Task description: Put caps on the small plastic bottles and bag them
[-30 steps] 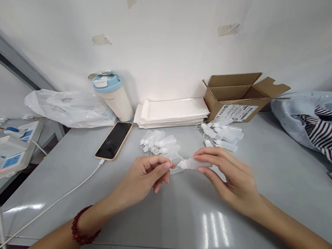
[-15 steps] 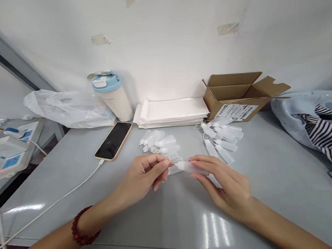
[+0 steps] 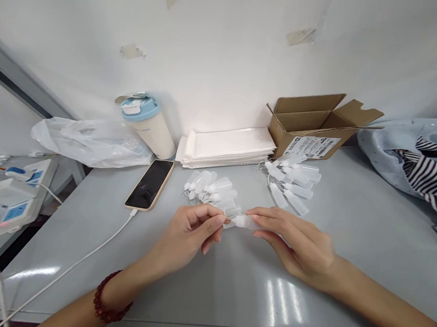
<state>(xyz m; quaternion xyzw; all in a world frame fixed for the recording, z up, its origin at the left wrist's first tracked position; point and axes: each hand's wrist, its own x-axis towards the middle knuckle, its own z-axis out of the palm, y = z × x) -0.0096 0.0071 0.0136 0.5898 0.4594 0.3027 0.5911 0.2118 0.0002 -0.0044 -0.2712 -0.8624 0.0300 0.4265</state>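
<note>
My right hand [image 3: 291, 242] has its fingers and thumb around a small translucent white plastic dropper bottle [image 3: 248, 222], lying level just above or on the table; its tapered nozzle points left. At that nozzle my left hand [image 3: 194, 230] pinches thumb and forefinger together on something too small to make out, and a thin clear loop shows beside the fingertips. Just behind the hands lies a pile of similar little bottles [image 3: 219, 185] with thin strings at their necks. A second group of such bottles [image 3: 298, 191] is spread to the right, in front of a cardboard box [image 3: 319, 128].
Against the wall stand a stack of white padded envelopes [image 3: 229, 145], a tumbler with a blue lid [image 3: 151, 128] and a white plastic bag [image 3: 91, 142]. A phone [image 3: 150, 184] on a white cable lies left. Striped and light-blue fabric [image 3: 426, 164] sits far right; a power strip [image 3: 21, 201] is far left.
The bottle in my right hand has turned slightly, its nozzle still at my left fingertips. My right fingers cover more of it, and my left fingertips have shifted slightly right.
</note>
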